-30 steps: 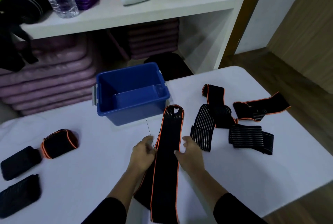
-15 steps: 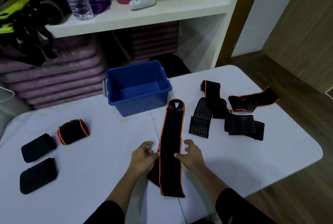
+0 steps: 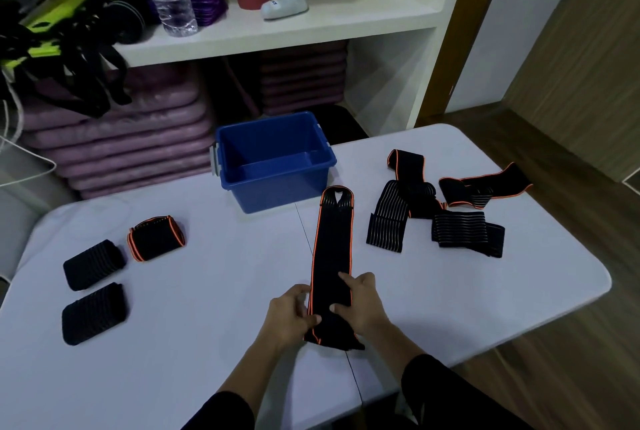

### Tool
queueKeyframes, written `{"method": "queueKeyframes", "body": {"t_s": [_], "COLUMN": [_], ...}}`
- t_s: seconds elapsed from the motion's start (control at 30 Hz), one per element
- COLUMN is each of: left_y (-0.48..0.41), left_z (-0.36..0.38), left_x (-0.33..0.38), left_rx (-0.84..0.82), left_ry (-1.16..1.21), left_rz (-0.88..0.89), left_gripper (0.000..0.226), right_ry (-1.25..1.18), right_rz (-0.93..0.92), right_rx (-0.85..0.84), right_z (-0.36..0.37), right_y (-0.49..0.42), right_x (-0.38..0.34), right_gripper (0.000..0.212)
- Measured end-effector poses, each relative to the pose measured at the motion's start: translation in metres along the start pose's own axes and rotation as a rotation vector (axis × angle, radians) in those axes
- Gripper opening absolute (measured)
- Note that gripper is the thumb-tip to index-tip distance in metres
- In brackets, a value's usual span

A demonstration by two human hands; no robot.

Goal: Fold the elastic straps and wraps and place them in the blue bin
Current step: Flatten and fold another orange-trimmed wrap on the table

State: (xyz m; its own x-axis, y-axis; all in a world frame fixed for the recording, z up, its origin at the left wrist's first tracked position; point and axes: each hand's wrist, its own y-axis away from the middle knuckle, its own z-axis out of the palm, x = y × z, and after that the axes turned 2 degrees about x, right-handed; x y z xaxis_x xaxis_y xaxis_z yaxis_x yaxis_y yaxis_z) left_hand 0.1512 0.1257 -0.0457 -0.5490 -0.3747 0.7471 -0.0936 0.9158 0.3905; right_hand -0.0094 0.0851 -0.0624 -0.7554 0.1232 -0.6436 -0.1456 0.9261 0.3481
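Observation:
A long black strap with orange edges [image 3: 333,239] lies stretched out on the white table [image 3: 214,291], running from my hands toward the blue bin [image 3: 273,183]. My left hand [image 3: 289,317] pinches its near left edge. My right hand [image 3: 360,305] grips the near right edge, fingers lying over the fabric. The bin stands at the table's far edge and holds nothing that I can see. Three folded wraps rest at the left: one with orange trim [image 3: 156,237] and two plain black [image 3: 92,264] [image 3: 94,312]. Several unfolded straps [image 3: 446,208] lie in a heap at the right.
Behind the table stands a white shelf [image 3: 277,31] with bottles, a white controller and dark gear, and purple mats [image 3: 114,145] are stacked beneath it. The table's right edge drops to a wooden floor [image 3: 571,343].
The strap's near end, which hung over the front edge, now lies on the table. Both hands have moved down along it to the near end. The camera has tilted up.

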Motion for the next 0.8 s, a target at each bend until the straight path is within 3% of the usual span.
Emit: {"method": "queueKeyframes", "body": {"t_s": [0.33,0.43,0.5,0.63,0.8], "left_y": [0.007,0.008,0.009,0.009,0.012], "left_z": [0.009,0.007,0.005,0.004,0.005], "left_x": [0.000,-0.001,-0.004,-0.013,-0.015], "left_rx": [0.074,0.113,0.048,-0.080,-0.059], "left_ry": [-0.040,-0.153,-0.127,-0.171,-0.110], "left_rz": [0.083,0.195,0.213,0.184,0.153], "left_gripper": [0.046,0.036,0.023,0.027,0.038], "right_ry": [-0.008,-0.011,-0.018,0.008,0.010], "right_rz": [-0.059,-0.166,-0.228,-0.208,-0.240], "right_rx": [-0.014,0.046,-0.008,-0.171,-0.171], "right_z": [-0.005,-0.012,-0.017,-0.019,-0.015], "right_y": [0.010,0.016,0.021,0.030,0.039], "right_x": [0.008,0.008,0.006,0.006,0.003], "right_gripper": [0.063,0.039,0.024,0.034,0.038]}}
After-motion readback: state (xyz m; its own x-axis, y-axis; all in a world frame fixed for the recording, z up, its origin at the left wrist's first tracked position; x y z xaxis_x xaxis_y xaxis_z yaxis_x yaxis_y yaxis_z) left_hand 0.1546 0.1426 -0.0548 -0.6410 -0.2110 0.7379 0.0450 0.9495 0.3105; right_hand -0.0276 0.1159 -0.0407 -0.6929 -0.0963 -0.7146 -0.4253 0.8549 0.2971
